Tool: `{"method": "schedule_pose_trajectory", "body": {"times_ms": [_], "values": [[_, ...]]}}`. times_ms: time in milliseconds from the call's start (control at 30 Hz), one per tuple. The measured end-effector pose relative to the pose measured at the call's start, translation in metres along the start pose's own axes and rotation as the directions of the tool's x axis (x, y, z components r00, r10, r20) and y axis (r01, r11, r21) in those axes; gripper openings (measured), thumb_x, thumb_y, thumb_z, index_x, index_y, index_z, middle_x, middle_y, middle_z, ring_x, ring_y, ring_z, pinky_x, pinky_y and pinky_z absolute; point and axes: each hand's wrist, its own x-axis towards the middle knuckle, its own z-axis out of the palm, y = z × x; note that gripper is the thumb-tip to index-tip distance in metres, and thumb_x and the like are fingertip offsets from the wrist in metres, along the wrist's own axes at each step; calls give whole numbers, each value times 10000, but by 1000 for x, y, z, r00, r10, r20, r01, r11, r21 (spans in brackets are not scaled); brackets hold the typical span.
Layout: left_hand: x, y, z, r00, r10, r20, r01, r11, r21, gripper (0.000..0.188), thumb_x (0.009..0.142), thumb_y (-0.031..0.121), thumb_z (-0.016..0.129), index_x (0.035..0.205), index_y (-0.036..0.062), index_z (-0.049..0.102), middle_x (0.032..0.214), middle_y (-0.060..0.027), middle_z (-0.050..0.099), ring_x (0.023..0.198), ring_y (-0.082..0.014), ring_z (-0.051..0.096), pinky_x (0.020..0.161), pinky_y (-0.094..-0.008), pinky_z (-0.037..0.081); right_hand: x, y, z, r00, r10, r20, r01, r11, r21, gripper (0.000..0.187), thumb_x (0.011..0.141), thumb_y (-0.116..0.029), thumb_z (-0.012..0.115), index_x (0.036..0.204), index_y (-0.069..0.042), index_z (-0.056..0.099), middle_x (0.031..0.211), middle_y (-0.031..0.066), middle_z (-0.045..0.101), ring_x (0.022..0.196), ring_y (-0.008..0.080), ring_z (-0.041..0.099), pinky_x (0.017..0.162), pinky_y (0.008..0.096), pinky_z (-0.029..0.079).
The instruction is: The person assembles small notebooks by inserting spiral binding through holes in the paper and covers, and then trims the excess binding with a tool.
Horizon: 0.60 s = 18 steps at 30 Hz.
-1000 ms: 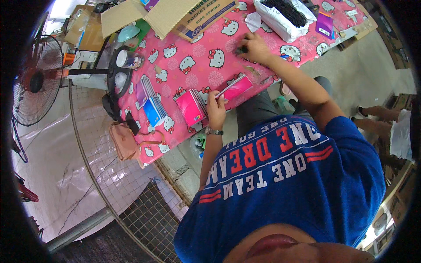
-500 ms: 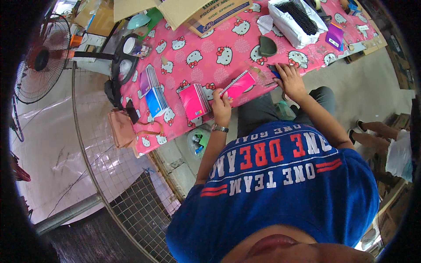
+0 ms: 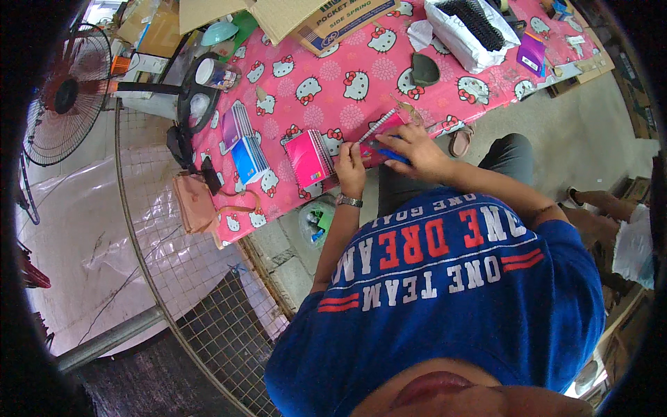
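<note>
- I see both hands near the close edge of the surface [image 3: 382, 87], just apart from each other, with one pink spiral notebook [image 3: 392, 123] between them.
- The left hand [image 3: 351, 169] is closed with thumb and fingers on the near end of that notebook's coil; I make out a wristwatch [image 3: 349, 201] below it.
- The right hand [image 3: 422, 156] is wrapped around a blue-handled tool [image 3: 396, 154], held over the notebook's cover; I cannot tell whether the tool's tip touches the coil.
- Just left of the left hand I have a pink notebook stack [image 3: 306, 160], coils toward the hand.
- Farther left of the hands lie blue notebooks [image 3: 248, 161], with purple notebooks [image 3: 235, 125] directly beyond them.
- Straight beyond the right hand I see a dark green dish-like piece [image 3: 425, 70].
- Past that, farther from the hands, a white package [image 3: 451, 42] holds black coils [image 3: 476, 24], and a purple packet [image 3: 531, 55] lies to its right.
- Well beyond the left hand, I see an open cardboard box [image 3: 347, 26].
</note>
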Motion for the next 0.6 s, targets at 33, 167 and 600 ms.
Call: {"method": "schedule_pose_trajectory", "body": {"times_ms": [33,167,600], "values": [[-1,-3,-1,1000,4,-6,-4,999,-33,133,942,81,568,1045,-1,547,787,-94,611,657,-174,663,585,-303,550,2,-4,5,999,1,52,0,1000,-13,559,817,-292,677,1318,-100,522,1179,143,535,1095,349,491,953,490,370],[0,1,-6,996,-15,87,-5,975,221,120,952,44,519,1059,10,563,793,-45,602,727,-115,609,651,-260,510,6,-6,16,997,-45,66,54,987,-150,550,783,-283,691,1279,-96,542,1161,110,542,1073,309,501,906,457,388],[-4,-16,-7,998,49,41,-51,997,53,162,928,19,538,1073,1,608,883,-50,639,806,-108,605,734,-274,493,7,-18,37,973,181,143,-213,944,253,484,791,-223,684,1234,-72,561,1096,166,552,1001,365,547,861,440,458]]}}
